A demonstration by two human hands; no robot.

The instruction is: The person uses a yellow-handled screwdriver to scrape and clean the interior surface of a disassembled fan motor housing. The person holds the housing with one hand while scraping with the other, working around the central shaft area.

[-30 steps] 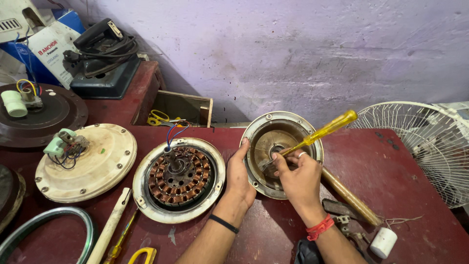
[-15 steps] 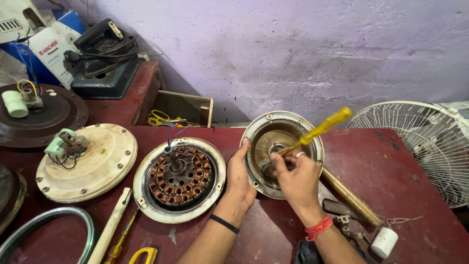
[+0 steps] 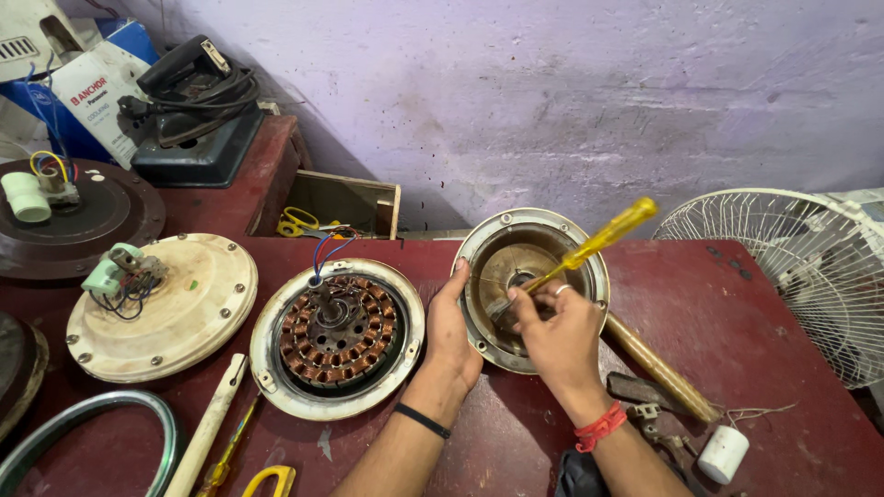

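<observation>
Hands meet over a round metal fan cover (image 3: 589, 241) lying dish-up just right of the frame's centre on a dark red table (image 3: 764, 331); the left hand (image 3: 451, 331) lies against the cover's left rim, fingers curled over the edge and steadying it; the right hand (image 3: 557, 336) is closed around the shaft of a yellow-handled screwdriver (image 3: 603, 237), whose handle slants toward the upper right while its tip sits in the cover's hollow centre; left of the hands lies a motor stator with copper windings (image 3: 336, 333) in a pale ring; further left a cream fan housing (image 3: 175, 308) with wires on top; at the right edge a white wire fan guard (image 3: 801, 276); at lower right a wooden-handled hammer (image 3: 658, 366) and a small white cylinder (image 3: 723, 453); at upper left a black clothes iron (image 3: 198, 92).
</observation>
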